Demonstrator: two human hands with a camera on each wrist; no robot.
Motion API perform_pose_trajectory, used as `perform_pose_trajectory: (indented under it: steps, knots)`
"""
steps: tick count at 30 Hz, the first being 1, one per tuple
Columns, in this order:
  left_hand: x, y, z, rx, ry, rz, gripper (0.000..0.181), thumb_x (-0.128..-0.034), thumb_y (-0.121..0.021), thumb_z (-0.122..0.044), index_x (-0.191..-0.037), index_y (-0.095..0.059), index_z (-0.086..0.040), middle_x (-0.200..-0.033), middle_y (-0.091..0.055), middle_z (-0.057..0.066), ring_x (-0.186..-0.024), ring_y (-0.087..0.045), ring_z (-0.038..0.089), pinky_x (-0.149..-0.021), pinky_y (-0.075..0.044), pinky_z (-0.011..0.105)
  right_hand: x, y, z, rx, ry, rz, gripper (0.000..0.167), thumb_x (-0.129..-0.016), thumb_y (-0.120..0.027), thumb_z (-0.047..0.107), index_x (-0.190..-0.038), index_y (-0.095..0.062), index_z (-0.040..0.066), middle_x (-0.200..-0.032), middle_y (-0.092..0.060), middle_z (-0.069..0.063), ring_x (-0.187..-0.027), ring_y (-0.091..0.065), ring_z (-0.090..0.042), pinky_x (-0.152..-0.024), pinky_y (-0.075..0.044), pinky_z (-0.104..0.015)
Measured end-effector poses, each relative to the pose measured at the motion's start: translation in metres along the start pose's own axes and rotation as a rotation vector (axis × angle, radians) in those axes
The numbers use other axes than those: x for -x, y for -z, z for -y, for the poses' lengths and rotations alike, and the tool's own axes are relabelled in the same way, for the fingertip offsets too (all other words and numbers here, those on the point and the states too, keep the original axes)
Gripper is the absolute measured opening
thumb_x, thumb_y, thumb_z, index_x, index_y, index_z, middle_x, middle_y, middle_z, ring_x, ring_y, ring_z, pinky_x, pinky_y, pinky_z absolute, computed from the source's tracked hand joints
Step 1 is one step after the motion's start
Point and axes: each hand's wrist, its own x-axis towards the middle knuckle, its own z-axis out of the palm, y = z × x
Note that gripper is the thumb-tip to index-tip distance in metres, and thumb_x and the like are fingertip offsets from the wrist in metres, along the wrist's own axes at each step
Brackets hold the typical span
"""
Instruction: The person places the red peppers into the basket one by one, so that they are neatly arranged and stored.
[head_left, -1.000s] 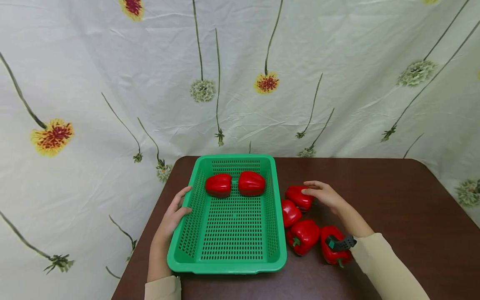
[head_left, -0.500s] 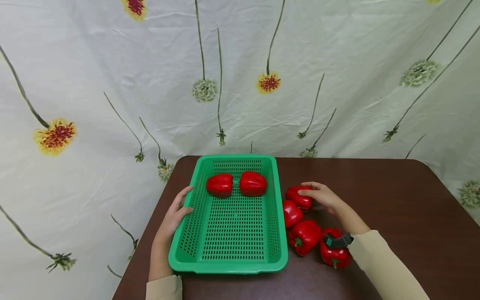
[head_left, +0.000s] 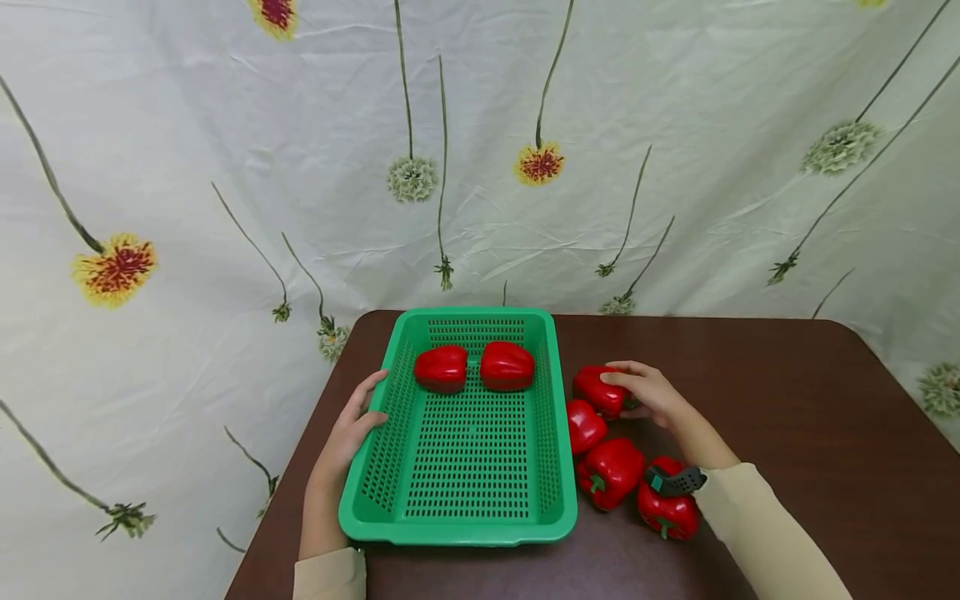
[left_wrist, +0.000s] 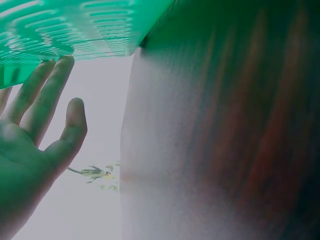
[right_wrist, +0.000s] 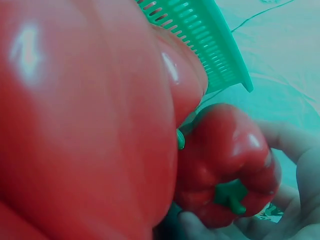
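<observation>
A red bell pepper [head_left: 596,390] lies to the right of the green plastic basket [head_left: 457,533], towards the back. My right hand [head_left: 647,393] grips it, and in the right wrist view the fingers and thumb curl round this bell pepper [right_wrist: 222,142], its green stem showing. My left hand [head_left: 348,437] touches the basket's left side. In the left wrist view its fingers are fairly straight against the perforated wall [left_wrist: 100,25], and the thumb stands apart. Inside the basket, two red bell peppers [head_left: 441,369] lie side by side at the far end.
Several more red bell peppers [head_left: 611,473] stand between the basket and my right forearm. One [head_left: 667,508] is partly covered by the dark wrist strap [head_left: 677,482]. The dark brown table [head_left: 787,400] extends right; a flowered cloth [head_left: 480,167] hangs behind it.
My right fingers have moved left onto the rear bell pepper and closed round it. That pepper has tilted or risen slightly, its stem end now showing. My left hand stays at the basket.
</observation>
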Motion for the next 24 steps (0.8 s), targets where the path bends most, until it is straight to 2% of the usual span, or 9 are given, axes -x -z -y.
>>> perform_pose_trajectory:
  steps: [10, 18, 24]
  knots:
    - [-0.001, 0.0, 0.0, 0.009, -0.012, 0.005, 0.063, -0.095, -0.044, 0.0, -0.155, -0.027, -0.012, -0.162, -0.005, 0.013, -0.147, -0.002, 0.033, -0.107, -0.017, 0.062, 0.006, 0.002, 0.011, -0.06, 0.046, -0.014, 0.059, -0.095, -0.06, 0.03, -0.142, -0.043, -0.001, -0.125, -0.051, -0.02, -0.088, -0.059, -0.023, -0.076, -0.055, -0.047]
    - [0.0, 0.0, 0.0, 0.002, 0.0, -0.002, 0.063, -0.0951, -0.044, -0.002, -0.154, -0.027, -0.012, -0.162, -0.006, 0.012, -0.147, -0.003, 0.034, -0.106, -0.017, 0.062, 0.012, 0.002, 0.022, -0.09, 0.059, -0.021, 0.06, -0.094, -0.061, 0.03, -0.143, -0.043, 0.001, -0.125, -0.049, -0.018, -0.09, -0.056, -0.024, -0.078, -0.054, -0.047]
    - [-0.001, 0.0, 0.0, 0.003, 0.007, -0.005, 0.062, -0.0952, -0.044, -0.002, -0.154, -0.028, -0.013, -0.162, -0.006, 0.01, -0.147, -0.003, 0.034, -0.107, -0.016, 0.063, 0.018, 0.001, 0.035, -0.118, 0.084, -0.013, 0.061, -0.095, -0.061, 0.03, -0.145, -0.041, 0.002, -0.13, -0.047, -0.018, -0.092, -0.058, -0.022, -0.08, -0.053, -0.049]
